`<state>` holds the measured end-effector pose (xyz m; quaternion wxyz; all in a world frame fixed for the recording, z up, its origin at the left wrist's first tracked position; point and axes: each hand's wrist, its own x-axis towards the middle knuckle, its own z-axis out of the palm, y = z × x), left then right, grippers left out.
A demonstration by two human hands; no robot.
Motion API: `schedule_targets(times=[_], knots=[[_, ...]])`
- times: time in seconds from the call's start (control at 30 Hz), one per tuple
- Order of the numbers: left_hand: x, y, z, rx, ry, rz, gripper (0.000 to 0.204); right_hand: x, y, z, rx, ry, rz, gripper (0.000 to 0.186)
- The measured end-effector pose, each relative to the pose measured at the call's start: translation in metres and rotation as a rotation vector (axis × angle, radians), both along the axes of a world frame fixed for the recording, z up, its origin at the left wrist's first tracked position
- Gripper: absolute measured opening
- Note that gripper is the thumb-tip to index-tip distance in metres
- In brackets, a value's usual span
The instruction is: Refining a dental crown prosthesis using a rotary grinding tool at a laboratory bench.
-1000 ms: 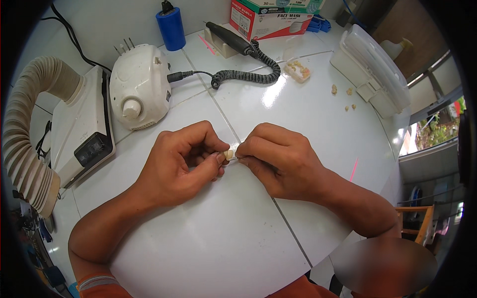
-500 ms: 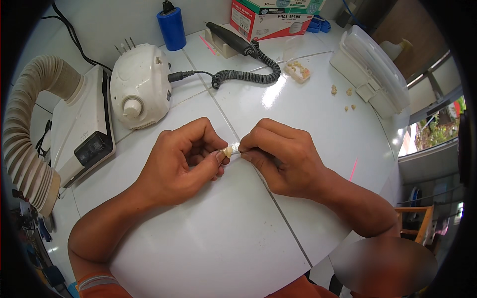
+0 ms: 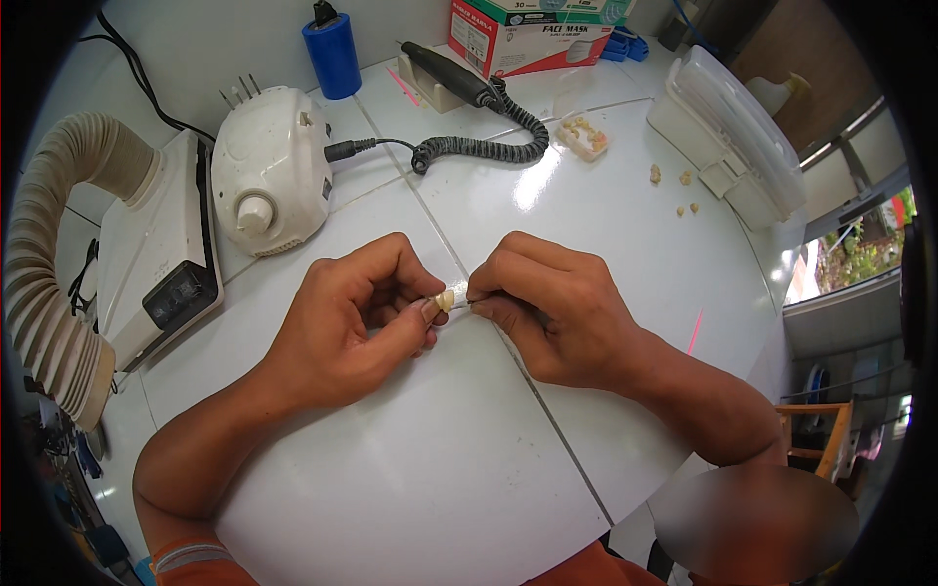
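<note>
Between the thumb and index finger of my left hand (image 3: pixel 352 322) is a small cream tooth-like piece (image 3: pixel 447 300), its right end sticking out past the fingertips. My right hand (image 3: pixel 557 308) is closed in a pinch just to the right of it. A thin metal tip (image 3: pixel 462 304) runs from those right fingers toward the piece; the rest of it is hidden by the fingers. Whether the tip touches the piece is too small to tell. Both hands are held over the middle of the white tiled table (image 3: pixel 420 459).
A white control box (image 3: pixel 274 171) and a dust collector with ribbed hose (image 3: pixel 88 215) stand left. Behind are a blue cylinder (image 3: pixel 332 56), a black rotary handpiece (image 3: pixel 445 73) and a mask box (image 3: pixel 528 44). Right lie a small container of cream pieces (image 3: pixel 583 139), loose pieces (image 3: pixel 655 174) and a lidded plastic case (image 3: pixel 728 142).
The hands keep nearly the same pose. The cream piece has tilted slightly between the left fingers. The background has shifted a little to the left with the view.
</note>
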<state>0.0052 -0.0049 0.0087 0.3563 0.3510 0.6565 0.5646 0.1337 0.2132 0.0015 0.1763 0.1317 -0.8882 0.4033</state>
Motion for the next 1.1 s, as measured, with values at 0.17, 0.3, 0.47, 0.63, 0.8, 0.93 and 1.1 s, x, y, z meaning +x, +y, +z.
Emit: schedule_targets(times=[0.17, 0.3, 0.47, 0.63, 0.8, 0.93, 1.1], knots=[[-0.0035, -0.0021, 0.0042, -0.058, 0.045, -0.076, 0.008, -0.0005, -0.0020, -0.0023, 0.015, 0.001, -0.034, 0.015], [-0.0013, -0.0003, -0.0030, 0.019, 0.027, -0.016, 0.006, 0.0006, -0.0029, 0.0000, 0.069, 0.007, 0.001, 0.014], [-0.0010, 0.0001, -0.0018, 0.001, 0.019, -0.012, 0.006, 0.0002, -0.0025, 0.0003, 0.079, 0.024, 0.011, 0.015], [-0.0026, -0.0009, 0.0050, -0.057, 0.057, -0.079, 0.007, -0.0001, -0.0017, -0.0011, 0.061, 0.032, -0.008, 0.015], [-0.0028, -0.0020, 0.0037, -0.054, 0.072, -0.081, 0.008, 0.0005, -0.0023, -0.0002, 0.078, 0.037, -0.005, 0.016], [-0.0024, -0.0014, 0.0022, -0.051, 0.062, -0.073, 0.009, -0.0006, -0.0017, -0.0005, 0.082, 0.027, -0.007, 0.017], [-0.0006, 0.0001, -0.0007, 0.001, 0.037, -0.008, 0.007, -0.0005, 0.0001, -0.0022, 0.093, 0.045, -0.011, 0.018]])
